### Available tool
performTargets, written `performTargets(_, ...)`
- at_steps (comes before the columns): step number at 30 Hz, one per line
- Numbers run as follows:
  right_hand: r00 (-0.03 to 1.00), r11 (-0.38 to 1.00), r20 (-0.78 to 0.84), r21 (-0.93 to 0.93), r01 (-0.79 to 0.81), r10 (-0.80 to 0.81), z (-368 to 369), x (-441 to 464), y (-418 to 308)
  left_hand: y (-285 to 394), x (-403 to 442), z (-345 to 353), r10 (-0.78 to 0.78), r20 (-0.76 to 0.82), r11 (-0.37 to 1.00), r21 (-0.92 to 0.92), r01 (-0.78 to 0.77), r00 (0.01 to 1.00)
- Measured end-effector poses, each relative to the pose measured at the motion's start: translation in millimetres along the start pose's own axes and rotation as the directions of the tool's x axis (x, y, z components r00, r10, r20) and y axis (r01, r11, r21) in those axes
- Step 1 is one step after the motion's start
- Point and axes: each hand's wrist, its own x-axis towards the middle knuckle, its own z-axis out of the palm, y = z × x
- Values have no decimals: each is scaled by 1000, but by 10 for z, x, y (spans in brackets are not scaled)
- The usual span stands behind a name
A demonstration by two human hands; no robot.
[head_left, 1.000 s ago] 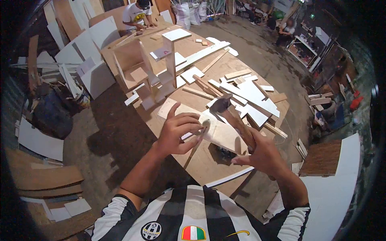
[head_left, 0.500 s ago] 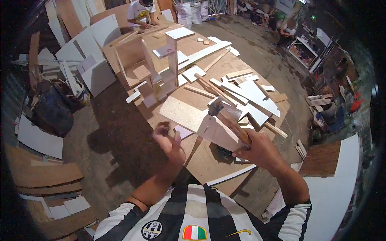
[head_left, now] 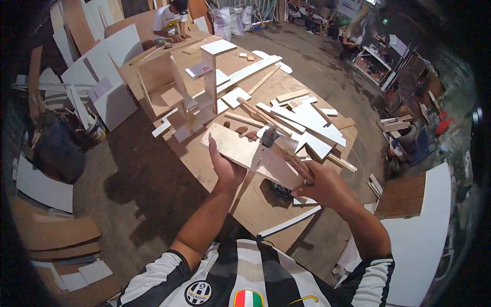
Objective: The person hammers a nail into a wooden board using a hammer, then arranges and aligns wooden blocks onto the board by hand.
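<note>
Where half a second ago the left grip [head_left: 227,170] hung loose beside the work, it is now clamped across the pale wooden board [head_left: 230,146], thumb along the near edge and fingertips curled over the far one. That puts a hand at each end of the board, so it is probably steadier than when the right side alone appeared to carry it. The board slants in front of the chest, over the near part of the counter [head_left: 263,217]; whether its underside rests on anything is hidden. On the right, the right grip [head_left: 327,184] is closed around the handle of a hammer [head_left: 292,162] and seems to pinch the board's end too. As for materials, at left stands a box-like plywood carcass [head_left: 158,74], thin-walled and squared, then a narrow upright shelf unit [head_left: 210,84] with white-faced tops. The board is smooth and flat, crossed by a seam with small dark marks near it. The hammer pairs a blocky dark head with a worn brown shaft. Farther right, glossy white panel offcuts [head_left: 319,143], some angular, overlap raw, straight-edged wood strips.
</note>
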Motion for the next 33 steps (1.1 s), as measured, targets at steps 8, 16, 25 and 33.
performTargets(8,981,996,-182,51,76,-66,162,10,162,-52,56,114,24,-202,998,-46,-33,979)
performTargets(16,942,979,-304,97,182,-145,195,-426,-62,-40,144,47,26,-237,1000,16,-23,971)
performTargets(25,911,955,-314,40,295,-269,218,-531,-163,-28,221,-49,3,-226,1000,-1,-3,974)
performTargets(33,838,927,-433,12,374,-332,238,-585,-113,-37,198,-47,-14,-242,1000,-26,8,970)
